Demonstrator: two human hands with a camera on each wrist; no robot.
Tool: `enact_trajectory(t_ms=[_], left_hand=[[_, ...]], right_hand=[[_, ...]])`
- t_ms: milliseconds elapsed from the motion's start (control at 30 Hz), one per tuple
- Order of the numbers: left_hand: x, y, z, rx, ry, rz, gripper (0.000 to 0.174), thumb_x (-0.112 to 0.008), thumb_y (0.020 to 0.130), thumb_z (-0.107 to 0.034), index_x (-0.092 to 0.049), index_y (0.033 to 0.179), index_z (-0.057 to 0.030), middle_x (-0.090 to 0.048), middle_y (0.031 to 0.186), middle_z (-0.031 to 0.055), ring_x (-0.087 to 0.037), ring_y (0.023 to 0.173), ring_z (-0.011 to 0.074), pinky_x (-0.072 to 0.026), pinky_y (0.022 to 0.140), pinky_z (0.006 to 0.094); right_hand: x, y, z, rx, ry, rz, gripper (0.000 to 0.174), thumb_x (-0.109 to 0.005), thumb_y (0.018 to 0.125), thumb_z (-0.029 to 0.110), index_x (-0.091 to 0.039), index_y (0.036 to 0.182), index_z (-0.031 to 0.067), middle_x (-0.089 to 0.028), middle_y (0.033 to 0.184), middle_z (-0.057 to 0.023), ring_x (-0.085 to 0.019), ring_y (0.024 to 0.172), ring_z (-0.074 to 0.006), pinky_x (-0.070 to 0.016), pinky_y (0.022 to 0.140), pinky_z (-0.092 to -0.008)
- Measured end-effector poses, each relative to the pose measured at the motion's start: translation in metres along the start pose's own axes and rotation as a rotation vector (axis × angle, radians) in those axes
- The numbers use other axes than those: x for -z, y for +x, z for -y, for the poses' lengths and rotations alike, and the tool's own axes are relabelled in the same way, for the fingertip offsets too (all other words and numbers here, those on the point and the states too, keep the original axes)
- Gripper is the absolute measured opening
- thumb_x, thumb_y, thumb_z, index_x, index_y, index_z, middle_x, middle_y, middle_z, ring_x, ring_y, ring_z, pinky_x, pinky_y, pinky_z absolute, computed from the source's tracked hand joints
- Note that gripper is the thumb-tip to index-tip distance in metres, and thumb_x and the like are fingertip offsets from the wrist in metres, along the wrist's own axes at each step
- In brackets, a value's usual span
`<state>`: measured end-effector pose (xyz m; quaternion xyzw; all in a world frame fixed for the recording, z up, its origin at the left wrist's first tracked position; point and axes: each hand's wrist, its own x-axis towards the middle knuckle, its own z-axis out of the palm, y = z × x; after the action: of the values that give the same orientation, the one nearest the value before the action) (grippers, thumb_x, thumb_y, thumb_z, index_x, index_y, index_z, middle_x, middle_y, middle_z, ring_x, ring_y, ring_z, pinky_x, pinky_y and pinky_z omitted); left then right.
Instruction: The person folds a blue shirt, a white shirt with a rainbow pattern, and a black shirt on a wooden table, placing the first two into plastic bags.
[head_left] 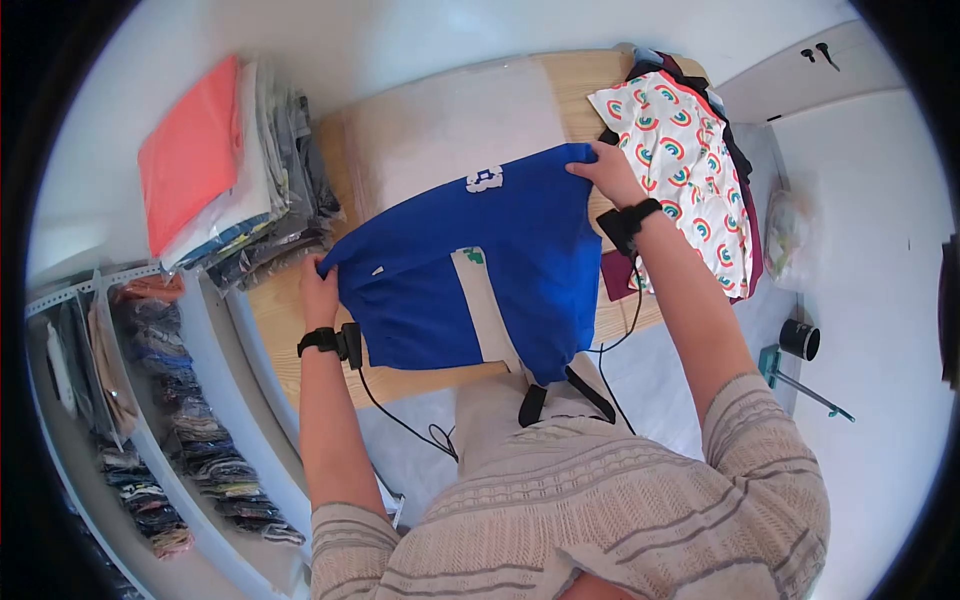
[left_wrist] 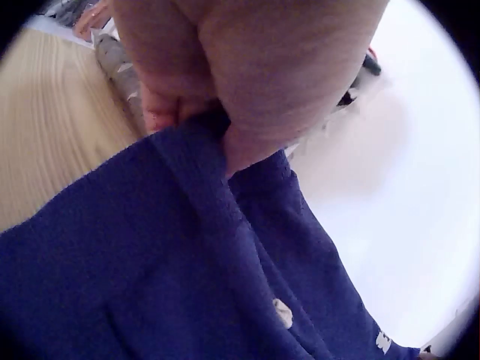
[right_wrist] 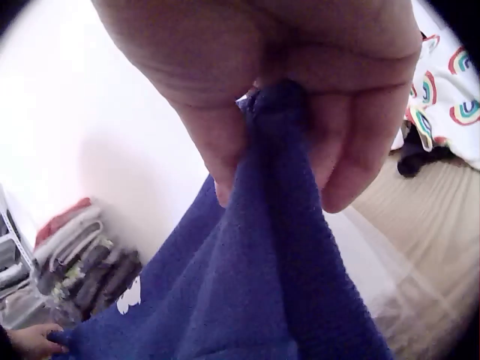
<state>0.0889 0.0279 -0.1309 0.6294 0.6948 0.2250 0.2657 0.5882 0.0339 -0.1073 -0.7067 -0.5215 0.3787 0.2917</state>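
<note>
A blue cloth garment (head_left: 410, 300) is stretched between both hands over the table, with a white print (head_left: 484, 178) near its upper edge. Down its middle runs a pale strip (head_left: 478, 300) with a green patch at the top. My left hand (head_left: 319, 292) pinches the left upper corner; in the left wrist view the thumb and fingers close on a thick folded edge. At the opposite corner my right hand (head_left: 612, 176) grips the cloth between thumb and fingers, and the fabric (right_wrist: 262, 225) hangs in folds below it. The lower part reaches the person's lap.
A clear plastic sheet (head_left: 450, 125) lies on the wooden table (head_left: 585, 80). At right is a clothes pile topped by a white rainbow-print garment (head_left: 680, 170). Bagged clothes (head_left: 265, 160) are stacked at left, above shelves (head_left: 190, 330) of folded clothes. Cables (head_left: 400, 410) trail from both wrists.
</note>
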Motion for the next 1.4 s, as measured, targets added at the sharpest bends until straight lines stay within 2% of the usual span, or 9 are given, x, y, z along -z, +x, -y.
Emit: enact_trajectory(t_ms=[200,300,533,800,867,967,1100,1267,1400], left_hand=[[-0.029,-0.015,-0.03,-0.017,0.186,-0.133,0.048,-0.063,0.079,-0.007,-0.044,0.123,-0.0014,-0.048,0.123,0.0239,-0.044,0.116,0.0382,-0.0345,0.1,0.043],[-0.034,-0.06,-0.059,-0.176,0.221,-0.057,0.05,-0.061,0.079,-0.006,-0.044,0.125,-0.0011,-0.031,0.136,0.0296,-0.032,0.126,0.042,-0.0272,0.105,0.0448],[-0.058,-0.14,-0.077,-0.221,0.065,0.102,0.041,-0.056,0.076,0.0,-0.051,0.116,-0.0039,-0.026,0.141,0.0258,-0.029,0.128,0.0408,-0.0269,0.104,0.0457],[-0.095,-0.189,-0.107,-0.433,-0.068,0.426,0.032,-0.058,0.077,-0.004,-0.056,0.109,-0.0072,-0.048,0.126,0.0186,-0.047,0.114,0.0344,-0.039,0.095,0.041],[-0.102,-0.198,-0.123,-0.447,-0.167,0.637,0.036,-0.065,0.078,-0.016,-0.055,0.11,-0.0048,-0.055,0.115,0.0177,-0.053,0.105,0.0334,-0.0423,0.09,0.0401],[-0.102,-0.209,-0.163,-0.342,-0.062,0.685,0.047,-0.071,0.074,-0.029,-0.053,0.108,-0.0007,-0.059,0.106,0.0169,-0.056,0.099,0.0337,-0.0451,0.085,0.0404],[-0.107,-0.204,-0.193,-0.217,0.057,0.609,0.049,-0.071,0.074,-0.032,-0.05,0.102,0.0021,-0.06,0.099,0.0188,-0.057,0.094,0.0375,-0.0464,0.077,0.0438],[-0.126,-0.193,-0.171,-0.034,-0.07,0.464,0.027,-0.056,0.077,-0.008,-0.05,0.102,0.0002,-0.059,0.086,0.0258,-0.058,0.085,0.0446,-0.0454,0.07,0.0474],[-0.093,-0.173,-0.164,0.0,-0.154,0.412,0.025,-0.047,0.076,-0.002,-0.053,0.1,0.002,-0.059,0.088,0.0276,-0.055,0.087,0.0454,-0.0455,0.072,0.0454]], right_hand=[[-0.022,-0.014,-0.012,0.193,-0.218,-0.355,0.044,-0.072,0.073,0.026,-0.059,0.105,-0.0021,-0.064,0.095,-0.0194,-0.062,0.09,-0.031,-0.0485,0.08,-0.0371],[-0.024,-0.079,-0.021,-0.169,-0.09,0.012,0.034,-0.068,0.075,0.022,-0.059,0.099,-0.0004,-0.064,0.089,-0.0154,-0.062,0.08,-0.0293,-0.049,0.074,-0.0364],[-0.061,-0.204,-0.059,-0.488,0.072,0.372,0.034,-0.073,0.074,0.012,-0.055,0.098,-0.0026,-0.062,0.078,-0.0072,-0.06,0.072,-0.0136,-0.048,0.064,-0.0278],[-0.078,-0.202,-0.065,-0.475,0.132,0.451,0.029,-0.074,0.072,0.022,-0.055,0.068,0.0008,-0.052,0.063,-0.0038,-0.056,0.066,-0.0157,-0.0453,0.064,-0.0304],[-0.076,-0.202,-0.046,-0.359,0.173,0.44,0.029,-0.071,0.076,0.021,-0.051,0.069,0.0022,-0.046,0.063,-0.0012,-0.055,0.065,-0.0142,-0.0453,0.06,-0.0297],[-0.067,-0.201,0.003,-0.541,0.522,0.532,0.025,-0.066,0.082,0.02,-0.05,0.075,0.0023,-0.049,0.068,-0.0023,-0.055,0.066,-0.0126,-0.0465,0.057,-0.0284],[-0.071,-0.187,0.017,-0.301,0.442,0.672,0.022,-0.061,0.088,0.022,-0.05,0.08,0.0043,-0.051,0.07,-0.0007,-0.053,0.067,-0.0085,-0.0478,0.058,-0.0233],[-0.06,-0.162,0.021,-0.104,0.455,0.87,0.017,-0.059,0.087,0.016,-0.06,0.092,0.0002,-0.063,0.082,-0.007,-0.061,0.072,-0.0138,-0.0486,0.064,-0.025],[-0.005,-0.091,0.015,-0.023,0.424,0.628,0.016,-0.056,0.079,0.001,-0.062,0.094,0.0003,-0.065,0.093,-0.0068,-0.061,0.079,-0.015,-0.0498,0.07,-0.0283]])
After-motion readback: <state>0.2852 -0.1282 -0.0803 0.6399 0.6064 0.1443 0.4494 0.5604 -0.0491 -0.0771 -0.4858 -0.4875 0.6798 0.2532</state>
